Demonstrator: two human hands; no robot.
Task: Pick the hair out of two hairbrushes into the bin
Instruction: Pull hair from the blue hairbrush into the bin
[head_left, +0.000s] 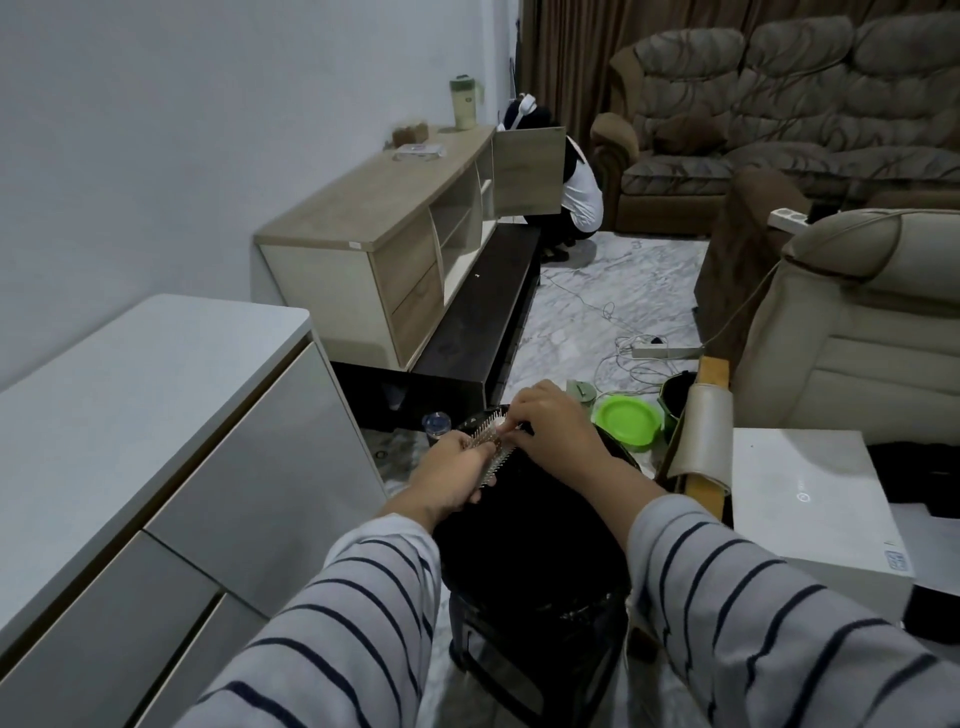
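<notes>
A black bin (524, 525) lined with a dark bag stands on the floor right below my arms. Over its far rim my left hand (451, 475) grips a hairbrush (491, 446) with pale bristles, bristles up. My right hand (550, 434) sits on top of the brush, its fingertips pinching among the bristles near the head; the hair itself is too small to make out. Only one hairbrush shows in the head view.
A white cabinet (130, 415) runs along my left, a white box (815, 499) sits at my right. A green lid (626, 418), a dark pot (678, 397) and cables lie on the floor beyond the bin. Another person (576, 182) crouches by the wooden TV unit (405, 228).
</notes>
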